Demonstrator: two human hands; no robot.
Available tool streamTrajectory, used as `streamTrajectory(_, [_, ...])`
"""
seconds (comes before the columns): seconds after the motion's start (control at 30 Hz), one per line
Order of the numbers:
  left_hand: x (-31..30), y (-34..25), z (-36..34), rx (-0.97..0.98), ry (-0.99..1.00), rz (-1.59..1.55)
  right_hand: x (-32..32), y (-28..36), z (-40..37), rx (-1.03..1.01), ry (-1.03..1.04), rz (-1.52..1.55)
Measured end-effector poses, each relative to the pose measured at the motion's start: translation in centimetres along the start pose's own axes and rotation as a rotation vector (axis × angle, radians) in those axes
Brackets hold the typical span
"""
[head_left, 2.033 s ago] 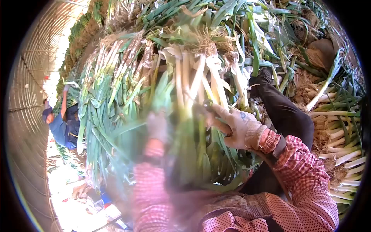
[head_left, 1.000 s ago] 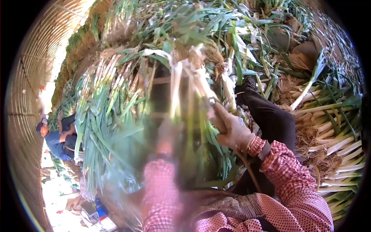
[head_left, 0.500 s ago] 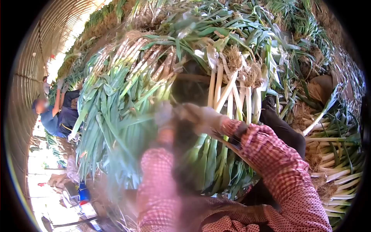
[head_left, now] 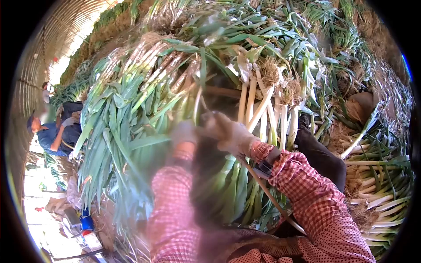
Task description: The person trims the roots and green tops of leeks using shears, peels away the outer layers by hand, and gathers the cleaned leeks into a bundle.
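Two hands at the leek bundle (head_left: 256, 105): right hand (head_left: 230, 135) fingers closed round its white stalks, left hand (head_left: 184, 133) too blurred to tell.

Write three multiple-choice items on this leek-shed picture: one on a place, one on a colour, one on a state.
1. The person in the blue shirt is:
A) at the far left edge
B) at the top right
C) at the bottom right

2. The cloth sleeve on the right arm is:
A) plain yellow
B) red-and-white checked
C) black

3. The roots on the bundle of white-stalked, green-leaved leeks at the pale-gloved right hand are:
A) cut off
B) bagged in plastic
C) still attached

Answers:
1 A, that figure shows by the left rim.
2 B, the small red and white checks are plain on the cloth.
3 C, brown tufts sit on the stalk ends.
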State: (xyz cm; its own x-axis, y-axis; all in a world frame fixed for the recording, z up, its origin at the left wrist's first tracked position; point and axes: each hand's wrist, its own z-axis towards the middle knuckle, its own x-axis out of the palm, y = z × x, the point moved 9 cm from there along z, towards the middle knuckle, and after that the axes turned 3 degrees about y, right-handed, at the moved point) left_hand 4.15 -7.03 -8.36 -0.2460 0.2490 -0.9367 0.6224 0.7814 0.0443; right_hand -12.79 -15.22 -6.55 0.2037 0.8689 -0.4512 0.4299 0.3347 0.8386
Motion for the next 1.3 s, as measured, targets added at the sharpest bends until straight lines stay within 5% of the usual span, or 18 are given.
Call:
streamTrajectory(0.03, [0.3,0.3,-0.4,-0.018,0.052,0.035,-0.5,0.7,0.6,-0.026,-0.098,-0.062])
streamTrajectory(0.1, [-2.5,0.6,-1.2,0.037,-0.159,0.226,-0.9,0.0,1.3,0.066,-0.144,-0.03])
streamTrajectory(0.23, [-8.3,3.2,0.0,0.137,-0.528,0.401,1.5,0.2,-0.1,-0.001,0.01,-0.023])
streamTrajectory(0.33, [-7.1,5.2,2.4,0.094,-0.162,0.08,2.0,1.0,-2.0,0.024,0.074,0.055])
streamTrajectory(0.43, [-4.8,3.1,2.1,0.139,-0.184,0.303,1.8,0.5,-3.3,-0.092,-0.026,0.144])
streamTrajectory(0.57, [-0.6,1.7,-0.9,0.322,-0.448,0.358,2.3,1.6,-5.3,-0.11,0.037,0.185])
streamTrajectory(0.83, [6.5,2.4,-3.4,0.23,-0.456,-0.005,1.6,-1.0,-1.2,0.089,-0.066,0.066])
streamTrajectory(1.0, [6.2,5.6,-2.5,0.084,-0.508,-0.602,2.6,0.9,-2.0,-0.043,0.062,0.01])
streamTrajectory(1.1, [6.0,7.4,-0.9,0.021,-0.659,-0.678,3.2,0.9,-3.8,-0.165,0.04,-0.005])
streamTrajectory(1.3, [3.6,2.5,-3.5,-0.147,-0.186,-0.424,1.2,0.4,1.8,-0.018,-0.036,-0.049])
